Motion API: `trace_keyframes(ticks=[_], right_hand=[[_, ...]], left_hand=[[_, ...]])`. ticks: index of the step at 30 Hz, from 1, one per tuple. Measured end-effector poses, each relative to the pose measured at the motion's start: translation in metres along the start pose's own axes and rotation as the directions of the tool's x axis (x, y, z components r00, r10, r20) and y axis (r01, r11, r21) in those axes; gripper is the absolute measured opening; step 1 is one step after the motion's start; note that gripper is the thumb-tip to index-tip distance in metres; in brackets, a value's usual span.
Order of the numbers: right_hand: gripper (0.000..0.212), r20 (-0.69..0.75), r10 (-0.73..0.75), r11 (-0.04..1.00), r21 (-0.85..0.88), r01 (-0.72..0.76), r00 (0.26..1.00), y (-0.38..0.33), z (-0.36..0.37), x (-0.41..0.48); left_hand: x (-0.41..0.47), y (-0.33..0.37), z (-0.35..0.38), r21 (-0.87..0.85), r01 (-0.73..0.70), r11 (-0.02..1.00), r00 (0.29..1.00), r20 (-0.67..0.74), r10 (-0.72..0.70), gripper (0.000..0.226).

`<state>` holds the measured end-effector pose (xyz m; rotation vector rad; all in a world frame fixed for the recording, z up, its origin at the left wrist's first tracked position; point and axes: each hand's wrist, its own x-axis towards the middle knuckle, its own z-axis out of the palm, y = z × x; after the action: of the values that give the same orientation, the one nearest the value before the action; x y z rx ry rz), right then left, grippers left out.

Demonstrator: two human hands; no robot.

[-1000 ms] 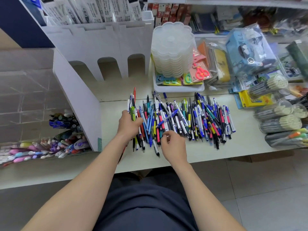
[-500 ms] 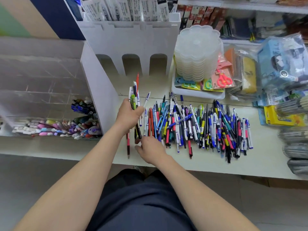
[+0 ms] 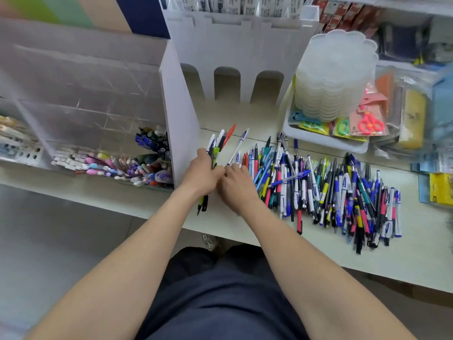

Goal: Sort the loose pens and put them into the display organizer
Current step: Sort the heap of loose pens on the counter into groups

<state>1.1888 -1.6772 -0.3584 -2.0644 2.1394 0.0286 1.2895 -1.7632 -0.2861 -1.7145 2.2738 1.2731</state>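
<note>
white counter [image 3: 245, 224], seen from the head camera. your left hand [image 3: 201, 174] is wrapped around a bundle [image 3: 217, 146] of pens, with the fingers curled tight on the barrels. the bundle is tilted. its upper ends fan out away from you and its lower ends show below the fist. it sits just beside the white side wall of the organizer [image 3: 85, 94].

your right hand [image 3: 236, 186] touches the left. its fingers are bent together and pinch the lower end of a white pen [image 3: 239, 146], which slants up and to the right next to the bundle.

the pile [image 3: 343, 200] of loose pens lies flat on the counter to the right of your right hand. most of them run lengthwise toward you, and one blue pen [image 3: 289, 179] lies crosswise on top.

the organizer is clear and divided into compartments, and it stands at the left end of the counter. its near compartments hold markers [image 3: 147, 168]; the detail is blurred.

behind the pile, a tray [image 3: 318, 141] holds a stack of clear tubs [image 3: 335, 69] and packed scissors [image 3: 370, 121].
</note>
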Motion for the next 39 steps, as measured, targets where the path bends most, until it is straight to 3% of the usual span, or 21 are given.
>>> trace_keyframes(ticks=[3,10,13,16,21,25,27,29,31,32,34,36,39], right_hand=[[0.009,-0.068,0.083,0.991,-0.095,-0.089,0.994,0.025,-0.002,-0.003],[0.018,-0.204,0.221,0.975,0.080,-0.209,0.954,0.044,0.003,0.009],[0.050,-0.015,0.214,0.974,0.083,-0.212,0.977,0.052,-0.007,0.037],[0.055,0.146,0.216,0.976,-0.010,-0.217,0.965,0.063,-0.009,0.049],[0.030,-0.048,0.211,0.973,-0.083,-0.214,0.976,0.072,0.000,0.015],[0.033,-0.190,0.238,0.967,0.136,-0.215,0.952,0.066,0.001,-0.003],[0.040,-0.230,0.351,0.852,0.481,-0.207,0.908,0.054,-0.017,-0.009],[0.050,-0.057,0.523,0.467,0.854,-0.230,0.850,0.045,-0.046,-0.010],[0.054,0.129,0.601,0.051,0.979,-0.200,0.789,0.046,-0.071,-0.007],[0.051,0.175,0.626,-0.065,0.983,-0.173,0.760,0.050,-0.082,-0.006],[0.037,0.198,0.662,-0.144,0.980,-0.137,0.722,0.062,-0.095,-0.009],[0.026,0.140,0.672,-0.060,0.989,-0.136,0.727,0.068,-0.104,-0.015],[0.032,0.102,0.640,0.087,0.975,-0.203,0.761,0.073,-0.115,-0.029]], left_hand=[[0.004,-0.002,0.008,-0.015,0.036,0.999,0.998,0.043,-0.035,0.034],[0.011,-0.008,0.026,-0.072,0.119,0.990,0.989,0.101,-0.112,0.029],[0.012,-0.012,0.028,-0.136,0.165,0.977,0.982,0.112,-0.150,0.029],[0.014,-0.015,0.028,-0.185,0.189,0.964,0.979,0.109,-0.171,0.025],[0.014,-0.012,0.028,-0.233,0.208,0.950,0.977,0.090,-0.192,0.028],[0.009,-0.006,0.030,-0.337,0.198,0.921,0.978,0.132,-0.162,0.018],[0.005,0.002,0.026,-0.378,0.152,0.913,0.981,0.167,-0.095,0.014],[-0.001,0.010,0.022,-0.384,0.089,0.919,0.973,0.231,0.002,0.016],[-0.008,0.021,0.019,-0.370,0.020,0.929,0.954,0.285,0.093,0.021],[-0.012,0.027,0.018,-0.351,-0.005,0.936,0.943,0.311,0.121,0.023],[-0.018,0.038,0.018,-0.332,-0.035,0.942,0.921,0.356,0.160,0.026],[-0.022,0.048,0.020,-0.324,-0.076,0.943,0.914,0.356,0.196,0.029],[-0.030,0.065,0.023,-0.293,-0.140,0.946,0.930,0.288,0.227,0.026]])
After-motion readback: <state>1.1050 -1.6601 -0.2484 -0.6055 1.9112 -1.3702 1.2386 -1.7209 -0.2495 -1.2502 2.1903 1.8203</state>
